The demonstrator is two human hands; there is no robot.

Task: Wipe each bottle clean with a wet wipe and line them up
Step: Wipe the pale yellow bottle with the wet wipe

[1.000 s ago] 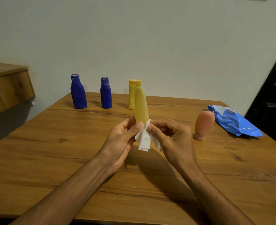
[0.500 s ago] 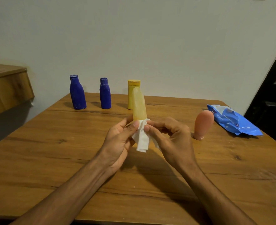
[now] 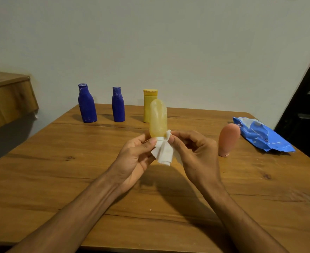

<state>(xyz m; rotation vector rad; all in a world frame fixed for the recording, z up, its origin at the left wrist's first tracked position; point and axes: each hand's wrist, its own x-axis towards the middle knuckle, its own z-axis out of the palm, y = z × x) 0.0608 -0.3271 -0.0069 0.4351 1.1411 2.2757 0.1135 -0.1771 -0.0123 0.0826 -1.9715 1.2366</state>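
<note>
A translucent yellow bottle is held cap-down above the middle of the table. My left hand grips its lower end. My right hand pinches a white wet wipe wrapped around the bottle's white cap. At the back of the table stand two blue bottles and an opaque yellow bottle in a row. A pink bottle stands cap-down to the right of my hands.
A blue wet-wipe pack lies at the table's right edge. The wooden table stands against a pale wall. A wooden shelf juts out at the left. A dark doorway is at the far right.
The held bottle has turned in my fingers, showing a broader, more translucent face, and the wipe has shifted around its cap. Both hands stay in the same spot.
</note>
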